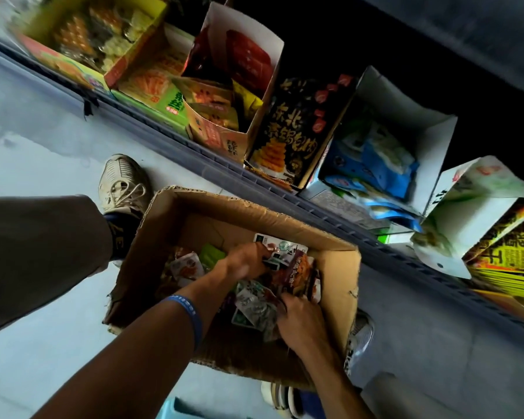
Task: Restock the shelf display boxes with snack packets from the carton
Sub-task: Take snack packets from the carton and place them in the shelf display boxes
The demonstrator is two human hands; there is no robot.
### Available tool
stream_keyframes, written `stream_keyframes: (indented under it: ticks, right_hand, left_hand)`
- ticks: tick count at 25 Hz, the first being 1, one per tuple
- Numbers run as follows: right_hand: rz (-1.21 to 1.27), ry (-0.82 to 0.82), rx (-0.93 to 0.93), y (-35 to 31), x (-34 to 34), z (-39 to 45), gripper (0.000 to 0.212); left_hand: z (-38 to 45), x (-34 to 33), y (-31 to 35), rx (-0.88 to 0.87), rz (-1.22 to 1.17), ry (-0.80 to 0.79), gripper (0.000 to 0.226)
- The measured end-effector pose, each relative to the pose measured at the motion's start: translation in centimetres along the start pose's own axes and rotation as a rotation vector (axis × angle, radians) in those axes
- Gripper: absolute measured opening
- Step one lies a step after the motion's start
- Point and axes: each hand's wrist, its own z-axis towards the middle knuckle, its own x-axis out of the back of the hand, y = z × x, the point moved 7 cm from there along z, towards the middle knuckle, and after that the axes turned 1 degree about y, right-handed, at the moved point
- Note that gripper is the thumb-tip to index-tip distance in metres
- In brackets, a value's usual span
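Snack packets (pixel 256 300) lie heaped inside the open cardboard carton (pixel 336 285), which sits on the floor just beside the shelf edge (pixel 194 158). Left hand (pixel 247 260), fingers curled, grips dark packets near the carton's far wall; blue wristband (pixel 191 313) on that forearm. Right hand (pixel 300 317), fingers curled, holds a packet at the heap's near side, close to the carton's rt wall. Above, on the shelf: display boxes (pixel 263 95) w/ packets standing inside, incl. a black box (pixel 297 128) and a white box of blue packets (pixel 384 152). Shoe (pixel 123 182) left of carton.
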Motion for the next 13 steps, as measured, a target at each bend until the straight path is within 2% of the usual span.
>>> stream_keyframes:
  ticks: [4, 7, 9, 11, 13]
  right_hand:
    - [-0.009, 0.035, -0.026, 0.1, 0.3, -0.4, 0.024]
    - [0.032, 0.026, -0.039, 0.3, 0.2, -0.3, 0.019]
    - [0.110, 0.032, -0.057, 0.5, 0.2, -0.3, 0.020]
    - [0.272, 0.026, -0.127, 0.8, 0.4, -0.7, 0.032]
    - [0.465, 0.005, -0.226, 1.2, 1.0, -1.2, 0.034]
  left_hand:
    - [-0.4, 1.2, 0.1, 0.062, -0.177, 0.105, 0.025]
    - [-2.0, 3.1, -0.7, 0.075, -0.421, 0.144, 0.027]
    - [-3.4, 5.1, -1.3, 0.038, -0.456, 0.187, 0.019]
    - [-5.4, 7.2, -2.0, 0.053, -0.422, 0.264, 0.007]
    - [-7.9, 9.3, -2.4, 0.091, -0.482, 0.386, 0.028]
